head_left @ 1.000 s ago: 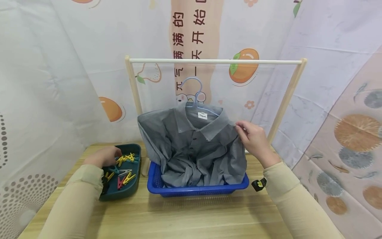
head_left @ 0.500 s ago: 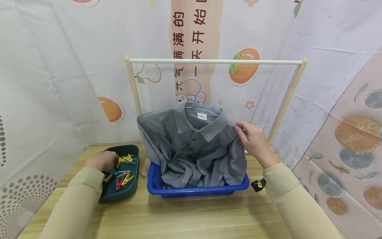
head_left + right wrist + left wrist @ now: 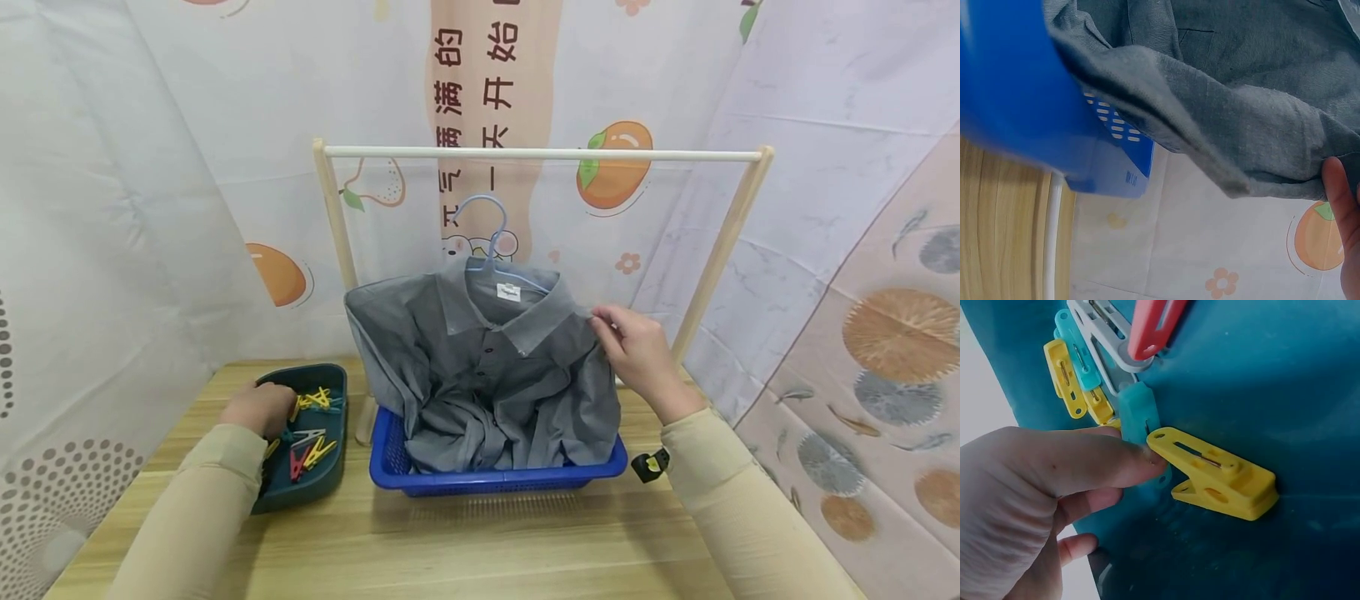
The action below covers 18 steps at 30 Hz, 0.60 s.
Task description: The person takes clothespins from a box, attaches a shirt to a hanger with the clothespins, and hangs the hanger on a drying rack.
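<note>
A grey collared shirt (image 3: 487, 358) on a light blue hanger (image 3: 491, 242) lies bunched over a blue basket (image 3: 510, 481). My right hand (image 3: 637, 350) pinches the shirt's shoulder at the right side, its thumb showing against the cloth in the right wrist view. In the dark green tray (image 3: 335, 467), my left hand (image 3: 258, 408) reaches among clothespins, fingers bent. The left wrist view has the thumb across a teal clothespin (image 3: 1139, 409), with the index finger mostly hidden behind. A yellow clothespin (image 3: 1222, 478) meets the thumb tip. Grey and red ones (image 3: 298, 461) lie farther along the tray.
Behind the basket stands a rack with a white bar (image 3: 540, 154) and wooden posts (image 3: 723, 250). A small black object with a yellow-green face (image 3: 651, 464) shows by the right cuff. Printed curtains surround the wooden table (image 3: 480, 550).
The tray has slid a little to the left, and my left hand has sunk slightly lower into it. My right hand keeps its hold on the shirt's shoulder.
</note>
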{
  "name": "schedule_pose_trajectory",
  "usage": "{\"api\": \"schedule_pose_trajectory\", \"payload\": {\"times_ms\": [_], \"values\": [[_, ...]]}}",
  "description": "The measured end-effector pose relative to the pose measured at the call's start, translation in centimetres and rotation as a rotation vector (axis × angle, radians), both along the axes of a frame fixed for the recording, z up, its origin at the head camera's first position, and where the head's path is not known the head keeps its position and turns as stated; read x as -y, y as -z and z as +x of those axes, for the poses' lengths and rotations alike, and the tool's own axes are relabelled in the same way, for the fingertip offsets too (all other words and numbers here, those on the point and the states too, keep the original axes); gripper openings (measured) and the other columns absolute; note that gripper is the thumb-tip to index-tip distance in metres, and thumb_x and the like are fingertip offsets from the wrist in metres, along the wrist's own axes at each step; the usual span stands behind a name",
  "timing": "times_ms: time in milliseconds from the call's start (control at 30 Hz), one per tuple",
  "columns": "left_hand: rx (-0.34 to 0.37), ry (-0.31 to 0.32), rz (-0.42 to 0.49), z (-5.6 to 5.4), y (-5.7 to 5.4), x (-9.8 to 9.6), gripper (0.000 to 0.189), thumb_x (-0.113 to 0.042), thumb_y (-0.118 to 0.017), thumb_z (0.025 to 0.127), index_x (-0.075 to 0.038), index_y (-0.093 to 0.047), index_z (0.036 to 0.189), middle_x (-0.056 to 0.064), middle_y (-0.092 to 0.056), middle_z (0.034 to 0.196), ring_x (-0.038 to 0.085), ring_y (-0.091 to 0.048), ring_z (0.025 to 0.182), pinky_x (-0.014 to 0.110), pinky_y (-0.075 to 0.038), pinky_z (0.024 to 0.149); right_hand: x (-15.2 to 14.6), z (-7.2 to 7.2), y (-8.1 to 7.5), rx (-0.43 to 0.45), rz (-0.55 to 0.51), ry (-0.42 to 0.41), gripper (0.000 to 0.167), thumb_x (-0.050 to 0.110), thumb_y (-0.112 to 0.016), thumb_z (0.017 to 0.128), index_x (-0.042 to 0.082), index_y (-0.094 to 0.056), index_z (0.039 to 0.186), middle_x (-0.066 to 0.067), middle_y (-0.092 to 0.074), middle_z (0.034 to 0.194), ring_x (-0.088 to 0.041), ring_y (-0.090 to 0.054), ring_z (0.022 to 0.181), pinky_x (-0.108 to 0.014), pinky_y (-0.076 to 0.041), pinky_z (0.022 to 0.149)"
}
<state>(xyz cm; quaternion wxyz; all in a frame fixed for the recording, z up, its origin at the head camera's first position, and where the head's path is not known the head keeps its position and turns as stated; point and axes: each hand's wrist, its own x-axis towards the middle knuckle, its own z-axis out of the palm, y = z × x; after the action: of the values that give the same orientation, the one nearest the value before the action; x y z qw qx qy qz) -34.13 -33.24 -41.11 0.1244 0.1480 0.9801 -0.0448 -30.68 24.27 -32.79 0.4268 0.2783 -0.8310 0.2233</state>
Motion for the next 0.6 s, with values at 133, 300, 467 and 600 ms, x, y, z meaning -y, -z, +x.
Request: {"api": "schedule_pose_trajectory", "payload": {"times_ms": [133,300,467,600], "values": [[-0.002,0.004,-0.004,0.01,-0.16,-0.07,0.02,0.006,-0.071,0.082,-0.014,-0.067,0.08,-0.001,-0.063,0.077,0.024,-0.059,0.076,0.073,-0.033,0.102,-0.01,0.04,-0.02,0.008,0.0,0.006,0.007,0.005,-0.067,0.097,0.001,-0.071,0.102,-0.012,-0.07,0.085,-0.021,-0.061,0.066,-0.041,-0.052,0.06],[-0.008,-0.007,-0.025,-0.17,-0.21,-0.02,0.017,0.005,-0.069,0.085,-0.011,-0.067,0.079,0.002,-0.065,0.077,0.027,-0.063,0.078,0.071,-0.035,0.102,0.0,0.08,-0.05,0.008,-0.001,0.007,0.008,0.004,-0.067,0.097,0.001,-0.071,0.103,-0.012,-0.07,0.086,-0.021,-0.062,0.067,-0.041,-0.053,0.06],[-0.024,-0.014,-0.049,-0.26,-0.07,0.11,0.014,0.004,-0.068,0.088,-0.008,-0.068,0.081,0.006,-0.068,0.079,0.032,-0.066,0.083,0.07,-0.038,0.1,-0.01,0.14,-0.01,-0.001,-0.005,-0.002,0.008,0.003,-0.068,0.096,0.001,-0.071,0.103,-0.012,-0.07,0.086,-0.021,-0.062,0.067,-0.041,-0.053,0.06],[-0.041,-0.001,-0.068,-0.29,0.34,0.32,0.011,0.004,-0.067,0.087,-0.006,-0.07,0.085,0.007,-0.069,0.081,0.03,-0.066,0.081,0.069,-0.041,0.098,-0.01,0.14,0.09,-0.005,-0.004,-0.004,0.007,0.004,-0.068,0.096,0.002,-0.071,0.102,-0.011,-0.07,0.086,-0.02,-0.062,0.066,-0.041,-0.053,0.06]]}}
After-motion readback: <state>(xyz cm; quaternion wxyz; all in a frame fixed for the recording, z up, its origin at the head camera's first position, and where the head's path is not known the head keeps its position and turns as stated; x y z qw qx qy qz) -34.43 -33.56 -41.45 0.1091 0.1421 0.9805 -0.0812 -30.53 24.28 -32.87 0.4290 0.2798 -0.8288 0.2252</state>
